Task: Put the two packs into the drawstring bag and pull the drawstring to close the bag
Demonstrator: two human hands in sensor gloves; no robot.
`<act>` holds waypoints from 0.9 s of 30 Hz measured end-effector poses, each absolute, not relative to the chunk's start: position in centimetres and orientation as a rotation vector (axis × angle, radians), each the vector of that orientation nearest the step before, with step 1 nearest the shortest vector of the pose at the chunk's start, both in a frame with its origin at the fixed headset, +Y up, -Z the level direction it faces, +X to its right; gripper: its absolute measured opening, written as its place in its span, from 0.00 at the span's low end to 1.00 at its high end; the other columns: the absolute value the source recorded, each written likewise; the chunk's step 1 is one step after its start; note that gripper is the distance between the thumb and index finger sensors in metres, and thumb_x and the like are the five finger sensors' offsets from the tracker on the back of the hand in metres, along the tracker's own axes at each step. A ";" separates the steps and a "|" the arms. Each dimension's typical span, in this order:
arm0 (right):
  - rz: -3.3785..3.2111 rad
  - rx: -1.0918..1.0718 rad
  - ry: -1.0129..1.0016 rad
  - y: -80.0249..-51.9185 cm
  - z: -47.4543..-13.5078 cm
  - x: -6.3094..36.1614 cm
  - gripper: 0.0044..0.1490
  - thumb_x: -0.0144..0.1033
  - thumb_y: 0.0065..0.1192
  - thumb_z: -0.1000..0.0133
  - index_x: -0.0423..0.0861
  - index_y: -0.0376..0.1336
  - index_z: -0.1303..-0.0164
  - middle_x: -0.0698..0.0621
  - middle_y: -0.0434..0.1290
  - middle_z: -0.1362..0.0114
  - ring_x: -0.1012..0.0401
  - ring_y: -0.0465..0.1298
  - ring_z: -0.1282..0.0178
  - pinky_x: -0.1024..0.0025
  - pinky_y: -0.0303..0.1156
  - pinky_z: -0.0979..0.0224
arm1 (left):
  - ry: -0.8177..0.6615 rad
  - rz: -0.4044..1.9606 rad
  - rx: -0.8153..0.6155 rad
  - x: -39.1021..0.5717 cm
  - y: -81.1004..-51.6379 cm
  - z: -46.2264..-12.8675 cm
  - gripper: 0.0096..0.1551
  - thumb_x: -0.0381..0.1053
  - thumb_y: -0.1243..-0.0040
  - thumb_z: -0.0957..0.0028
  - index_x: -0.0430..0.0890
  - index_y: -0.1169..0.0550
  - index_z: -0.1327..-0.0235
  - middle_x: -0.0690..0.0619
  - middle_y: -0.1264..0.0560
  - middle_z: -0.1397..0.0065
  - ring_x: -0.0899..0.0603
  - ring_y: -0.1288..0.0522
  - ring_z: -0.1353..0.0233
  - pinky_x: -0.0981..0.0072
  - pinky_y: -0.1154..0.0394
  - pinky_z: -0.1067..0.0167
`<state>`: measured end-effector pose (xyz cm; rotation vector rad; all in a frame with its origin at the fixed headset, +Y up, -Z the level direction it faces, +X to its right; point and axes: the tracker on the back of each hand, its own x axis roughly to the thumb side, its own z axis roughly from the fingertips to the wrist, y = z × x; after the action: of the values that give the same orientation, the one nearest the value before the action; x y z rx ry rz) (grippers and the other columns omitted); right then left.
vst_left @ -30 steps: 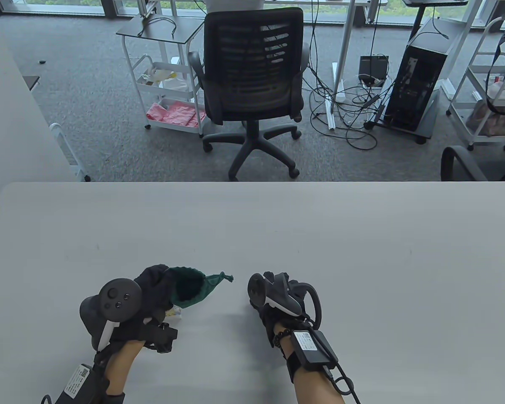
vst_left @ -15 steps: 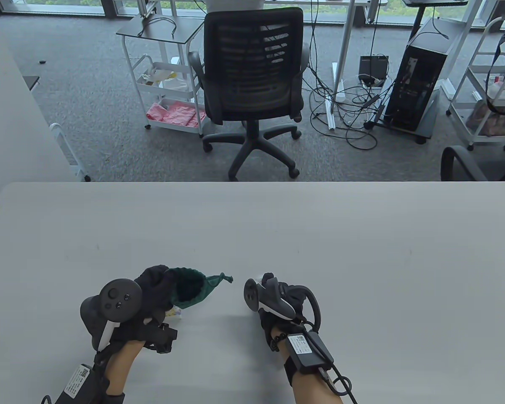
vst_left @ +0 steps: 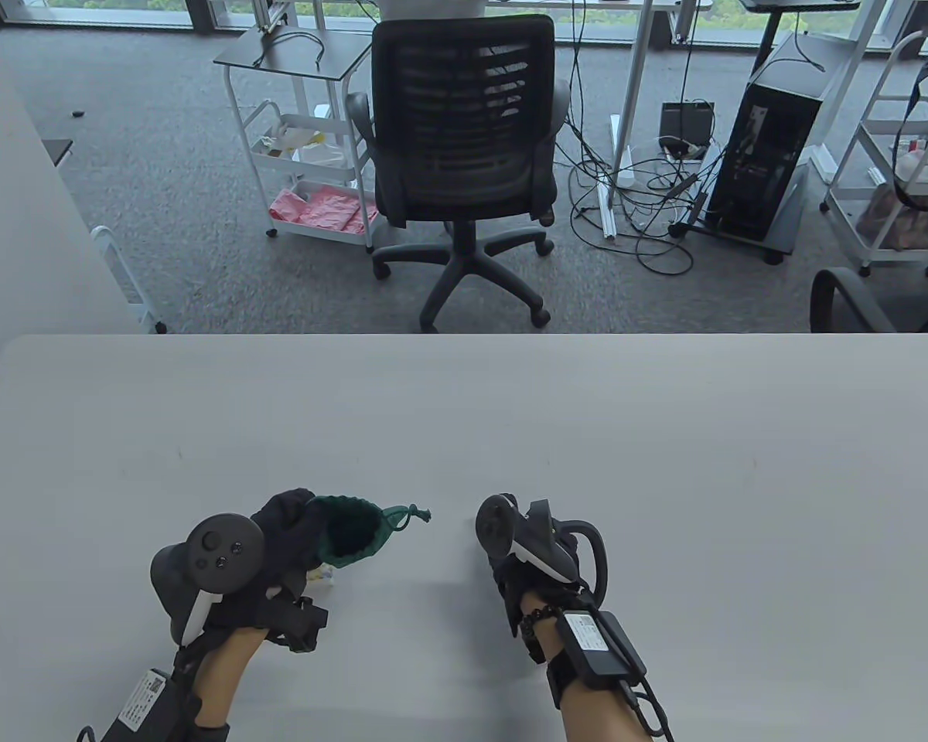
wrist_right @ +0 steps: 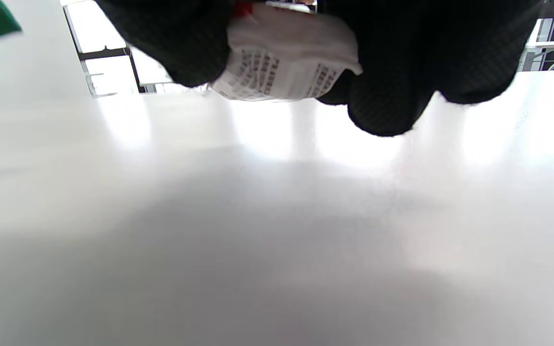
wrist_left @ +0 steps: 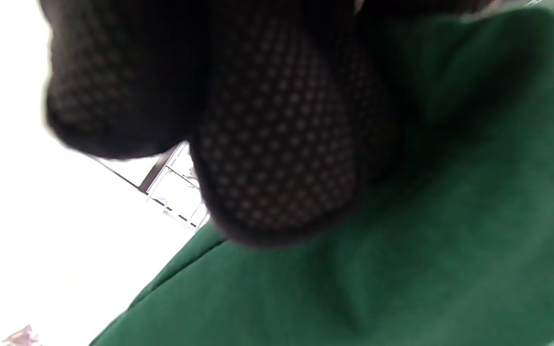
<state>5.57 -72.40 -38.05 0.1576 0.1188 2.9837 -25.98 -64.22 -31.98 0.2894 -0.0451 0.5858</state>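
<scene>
My left hand (vst_left: 290, 525) grips the rim of the green drawstring bag (vst_left: 352, 533), holding its mouth open toward the right. The knotted drawstring end (vst_left: 415, 513) lies on the table beside it. In the left wrist view my gloved fingers (wrist_left: 277, 144) press on the bag's green fabric (wrist_left: 426, 216). A small pale pack (vst_left: 322, 573) peeks out from under my left hand. My right hand (vst_left: 510, 576) hovers to the right of the bag, its fingers hidden under the tracker. In the right wrist view its fingers (wrist_right: 383, 101) curl round a white printed pack (wrist_right: 284, 62).
The grey table (vst_left: 665, 464) stretches away beyond both hands. An office chair (vst_left: 464, 154) stands behind its far edge, with white carts (vst_left: 301, 154) and a computer tower (vst_left: 773, 131) on the floor.
My right hand with the pack shifted left toward the bag, then drew back to the right. The left hand and bag have barely moved.
</scene>
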 end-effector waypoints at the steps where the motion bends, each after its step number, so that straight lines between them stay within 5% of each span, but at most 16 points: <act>1: 2.960 0.160 0.108 -71.9 -37.9 5.9 0.41 0.41 0.64 0.42 0.42 0.54 0.21 0.27 0.68 0.31 0.37 0.78 0.40 0.37 0.75 0.37 | -0.049 0.587 0.288 -25.9 -64.2 -32.0 0.25 0.58 0.38 0.44 0.40 0.18 0.48 0.57 0.10 0.62 0.56 0.07 0.70 0.66 0.08 0.66; 12: 2.667 0.193 -0.128 -67.2 -34.9 9.4 0.39 0.44 0.65 0.43 0.40 0.60 0.23 0.27 0.71 0.34 0.40 0.81 0.44 0.41 0.79 0.41 | -0.087 0.586 0.249 -24.3 -64.8 -31.9 0.25 0.58 0.37 0.44 0.40 0.18 0.47 0.56 0.10 0.60 0.55 0.06 0.68 0.64 0.09 0.65; 27: 2.321 0.507 -0.189 -62.0 -30.4 7.2 0.34 0.43 0.65 0.42 0.37 0.68 0.30 0.27 0.75 0.35 0.43 0.85 0.50 0.50 0.84 0.47 | -0.152 0.525 0.190 -22.1 -65.8 -31.8 0.26 0.55 0.37 0.44 0.39 0.19 0.43 0.53 0.10 0.56 0.52 0.06 0.65 0.61 0.09 0.62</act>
<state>7.18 -62.05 -30.36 0.5075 -0.1893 2.3209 -22.15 -65.75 -31.78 0.1898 -0.1519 0.5252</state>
